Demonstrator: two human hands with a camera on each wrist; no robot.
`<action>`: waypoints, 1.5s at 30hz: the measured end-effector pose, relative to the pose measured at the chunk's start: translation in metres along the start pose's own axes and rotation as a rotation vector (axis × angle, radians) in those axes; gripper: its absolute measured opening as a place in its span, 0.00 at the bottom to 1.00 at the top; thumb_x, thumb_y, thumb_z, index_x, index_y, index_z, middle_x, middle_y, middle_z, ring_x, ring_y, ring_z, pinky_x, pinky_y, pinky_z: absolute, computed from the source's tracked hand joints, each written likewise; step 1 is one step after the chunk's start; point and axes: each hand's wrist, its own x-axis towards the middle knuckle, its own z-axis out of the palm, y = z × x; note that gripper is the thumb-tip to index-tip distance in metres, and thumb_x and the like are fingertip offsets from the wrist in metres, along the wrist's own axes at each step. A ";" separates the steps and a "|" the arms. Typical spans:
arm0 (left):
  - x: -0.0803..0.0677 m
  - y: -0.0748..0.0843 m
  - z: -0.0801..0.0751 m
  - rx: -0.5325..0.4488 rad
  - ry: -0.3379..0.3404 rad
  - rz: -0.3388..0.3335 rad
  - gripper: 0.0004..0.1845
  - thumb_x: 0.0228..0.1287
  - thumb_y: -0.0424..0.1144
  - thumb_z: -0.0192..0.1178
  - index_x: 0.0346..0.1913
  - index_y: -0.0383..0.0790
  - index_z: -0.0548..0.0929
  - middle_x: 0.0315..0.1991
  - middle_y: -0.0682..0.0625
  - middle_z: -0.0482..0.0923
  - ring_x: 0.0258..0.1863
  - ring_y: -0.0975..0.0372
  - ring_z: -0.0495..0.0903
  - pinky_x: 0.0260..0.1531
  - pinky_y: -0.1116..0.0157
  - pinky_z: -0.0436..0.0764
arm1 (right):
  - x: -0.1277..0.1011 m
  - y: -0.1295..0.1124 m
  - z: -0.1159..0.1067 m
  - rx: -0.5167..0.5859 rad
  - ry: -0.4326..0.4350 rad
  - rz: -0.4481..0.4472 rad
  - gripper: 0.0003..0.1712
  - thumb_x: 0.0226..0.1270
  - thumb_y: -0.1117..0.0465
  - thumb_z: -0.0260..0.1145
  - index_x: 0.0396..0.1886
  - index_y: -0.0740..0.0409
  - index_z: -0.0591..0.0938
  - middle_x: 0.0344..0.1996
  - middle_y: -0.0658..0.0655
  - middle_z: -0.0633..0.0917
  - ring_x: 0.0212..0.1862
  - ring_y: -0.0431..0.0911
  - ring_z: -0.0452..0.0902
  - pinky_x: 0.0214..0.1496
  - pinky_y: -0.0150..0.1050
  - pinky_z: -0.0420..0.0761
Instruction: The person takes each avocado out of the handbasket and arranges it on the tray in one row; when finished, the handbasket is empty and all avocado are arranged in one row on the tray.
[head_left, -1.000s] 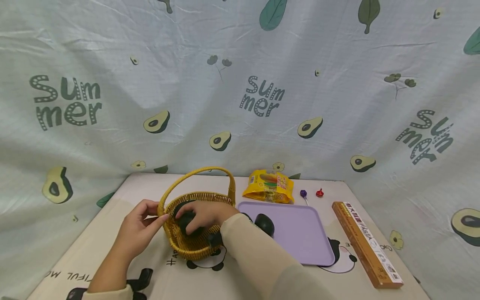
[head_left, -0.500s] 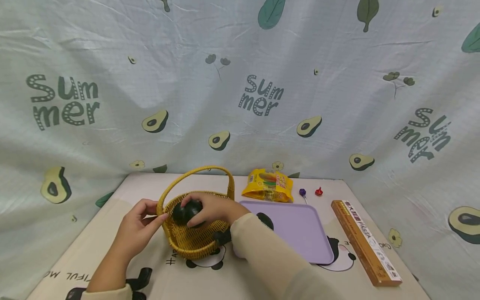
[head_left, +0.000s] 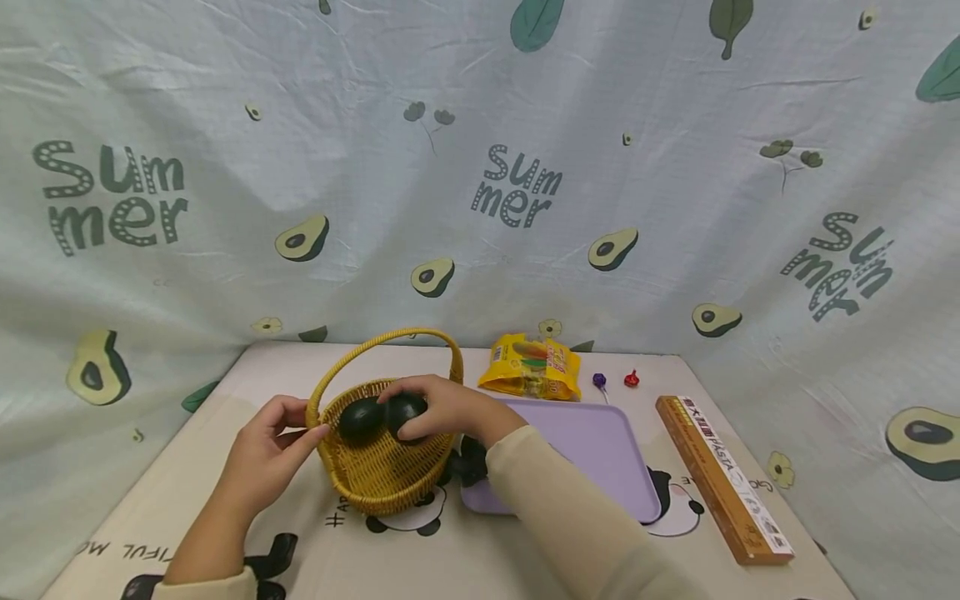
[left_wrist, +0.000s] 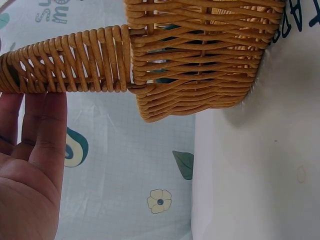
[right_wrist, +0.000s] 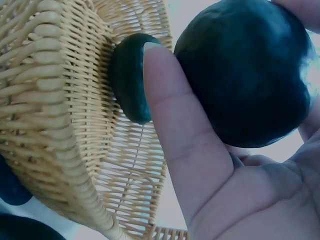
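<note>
A yellow woven basket (head_left: 378,492) with an arched handle (head_left: 382,336) stands on the table. At the handle's left base my left hand (head_left: 258,458) pinches it between thumb and fingers; the fingers reach the wicker (left_wrist: 70,60) in the left wrist view. My right hand (head_left: 457,408) grips a glossy, dark green, avocado-like fruit (right_wrist: 245,75) over the basket's opening. Beside it, a second dark green fruit (head_left: 362,421) lies inside the basket against the left wall. In the right wrist view, that second fruit (right_wrist: 132,77) shows behind my extended finger.
A lilac tray (head_left: 600,450) lies right of the basket, partly behind my right forearm. Dark rounded things (right_wrist: 25,227) show beyond the basket rim. Behind are a yellow packet (head_left: 531,367), a purple lollipop (head_left: 600,381) and a red-wrapped sweet (head_left: 632,379). A long pasta box (head_left: 723,479) lies far right.
My right hand has risen from within the basket and shifted right with the held fruit, parting it from the other one. The left hand has kept its hold on the handle.
</note>
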 end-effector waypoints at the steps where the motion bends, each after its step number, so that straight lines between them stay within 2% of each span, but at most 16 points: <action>1: 0.000 0.000 0.000 0.001 0.002 0.003 0.16 0.68 0.34 0.69 0.54 0.38 0.77 0.46 0.46 0.82 0.43 0.76 0.80 0.42 0.81 0.83 | -0.002 0.000 -0.001 0.000 0.001 -0.004 0.33 0.56 0.58 0.73 0.65 0.45 0.80 0.60 0.46 0.78 0.50 0.42 0.77 0.48 0.34 0.84; 4: -0.001 -0.002 0.002 0.002 0.002 0.007 0.15 0.68 0.34 0.68 0.53 0.38 0.77 0.45 0.46 0.82 0.43 0.76 0.80 0.42 0.81 0.83 | -0.007 0.002 -0.003 0.016 -0.002 -0.015 0.32 0.58 0.58 0.74 0.65 0.47 0.81 0.59 0.46 0.79 0.50 0.42 0.78 0.48 0.35 0.85; 9: -0.001 -0.002 0.003 0.003 -0.002 0.005 0.15 0.68 0.35 0.68 0.53 0.38 0.77 0.46 0.42 0.82 0.43 0.77 0.79 0.42 0.81 0.83 | -0.020 0.007 -0.007 0.006 0.014 -0.015 0.31 0.60 0.57 0.73 0.66 0.42 0.80 0.59 0.45 0.80 0.53 0.43 0.78 0.49 0.36 0.85; 16: -0.001 -0.001 0.001 0.010 0.006 0.013 0.16 0.68 0.34 0.69 0.54 0.38 0.77 0.46 0.41 0.82 0.42 0.78 0.79 0.42 0.82 0.82 | -0.039 0.008 -0.013 0.092 0.053 0.018 0.28 0.61 0.59 0.73 0.59 0.33 0.78 0.56 0.51 0.79 0.51 0.51 0.79 0.40 0.44 0.91; 24: -0.001 -0.001 0.002 0.011 0.010 0.015 0.16 0.67 0.32 0.69 0.53 0.37 0.77 0.46 0.42 0.82 0.42 0.77 0.79 0.42 0.82 0.82 | -0.055 0.014 -0.016 0.027 0.113 0.007 0.29 0.60 0.56 0.75 0.60 0.33 0.78 0.59 0.50 0.79 0.53 0.49 0.78 0.52 0.40 0.86; 32: 0.000 0.000 0.004 0.008 0.012 0.017 0.16 0.67 0.32 0.69 0.53 0.37 0.77 0.46 0.41 0.82 0.42 0.78 0.79 0.42 0.82 0.82 | -0.074 0.022 -0.026 -0.024 0.137 -0.031 0.27 0.67 0.52 0.71 0.65 0.32 0.80 0.59 0.48 0.80 0.52 0.48 0.78 0.52 0.40 0.85; 35: 0.001 -0.001 0.004 0.005 0.010 0.019 0.16 0.67 0.32 0.69 0.53 0.37 0.77 0.47 0.41 0.82 0.42 0.77 0.79 0.42 0.82 0.82 | -0.081 0.026 -0.030 -0.002 0.189 -0.008 0.28 0.66 0.53 0.72 0.65 0.32 0.78 0.58 0.50 0.80 0.53 0.49 0.78 0.51 0.41 0.85; 40: 0.002 -0.002 0.004 0.010 0.009 0.020 0.16 0.67 0.33 0.69 0.53 0.37 0.77 0.46 0.44 0.82 0.42 0.78 0.79 0.41 0.82 0.82 | -0.092 0.037 -0.034 0.124 0.259 0.046 0.27 0.64 0.58 0.74 0.62 0.39 0.79 0.60 0.56 0.78 0.52 0.54 0.80 0.49 0.45 0.89; 45: 0.002 -0.003 0.003 0.014 0.015 0.024 0.16 0.67 0.33 0.69 0.53 0.36 0.77 0.46 0.48 0.81 0.42 0.78 0.79 0.41 0.82 0.82 | -0.104 0.047 -0.040 0.138 0.323 0.123 0.28 0.62 0.56 0.76 0.62 0.36 0.80 0.64 0.55 0.77 0.52 0.56 0.80 0.52 0.49 0.88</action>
